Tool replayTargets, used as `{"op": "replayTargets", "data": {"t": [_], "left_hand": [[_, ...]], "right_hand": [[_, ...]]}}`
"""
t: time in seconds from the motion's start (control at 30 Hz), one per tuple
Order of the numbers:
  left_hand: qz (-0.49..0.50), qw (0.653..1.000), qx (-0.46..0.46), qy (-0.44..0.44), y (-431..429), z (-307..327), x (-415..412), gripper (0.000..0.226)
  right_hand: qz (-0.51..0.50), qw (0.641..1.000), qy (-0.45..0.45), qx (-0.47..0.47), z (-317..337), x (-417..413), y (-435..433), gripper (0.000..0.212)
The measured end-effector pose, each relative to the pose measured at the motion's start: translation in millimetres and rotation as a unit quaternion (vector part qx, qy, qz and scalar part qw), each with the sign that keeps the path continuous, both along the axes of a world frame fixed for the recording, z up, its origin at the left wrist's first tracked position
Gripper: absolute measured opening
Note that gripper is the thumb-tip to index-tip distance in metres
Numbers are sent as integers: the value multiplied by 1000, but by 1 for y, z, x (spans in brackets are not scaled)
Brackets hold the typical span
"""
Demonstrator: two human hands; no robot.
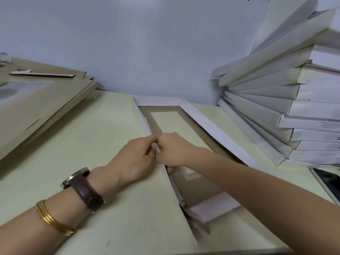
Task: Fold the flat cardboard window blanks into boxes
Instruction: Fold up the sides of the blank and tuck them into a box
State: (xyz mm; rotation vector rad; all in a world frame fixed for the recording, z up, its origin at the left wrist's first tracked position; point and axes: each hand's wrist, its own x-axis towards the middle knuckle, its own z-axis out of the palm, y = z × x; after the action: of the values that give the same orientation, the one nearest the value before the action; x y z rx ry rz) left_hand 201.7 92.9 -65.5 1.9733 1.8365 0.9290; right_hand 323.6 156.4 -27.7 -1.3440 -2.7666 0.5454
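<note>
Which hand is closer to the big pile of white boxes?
Right. The right hand pinches a wall of the half-folded box, left of the pile of white boxes; the left hand pinches beside it, farther left.

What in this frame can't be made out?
Head view:
The left hand and right hand cover the spot they pinch on the half-folded box.
The right edge cuts off the stack of finished boxes.
The dark flat item at the right edge is cut off, unidentifiable.
The flat blanks on the left are blurred.
</note>
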Motion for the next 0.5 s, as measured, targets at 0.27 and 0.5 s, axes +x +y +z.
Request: {"op": "replayTargets", "data": {"t": [0.27,0.5], "left_hand": [[20,994,36,-98,-3,0,0,34],[46,999,-20,5,-8,4,4,38]], "right_hand": [[-81,993,61,-60,-3,-19,19,35],[-135,968,155,-145,-6,-29,27,5]]}}
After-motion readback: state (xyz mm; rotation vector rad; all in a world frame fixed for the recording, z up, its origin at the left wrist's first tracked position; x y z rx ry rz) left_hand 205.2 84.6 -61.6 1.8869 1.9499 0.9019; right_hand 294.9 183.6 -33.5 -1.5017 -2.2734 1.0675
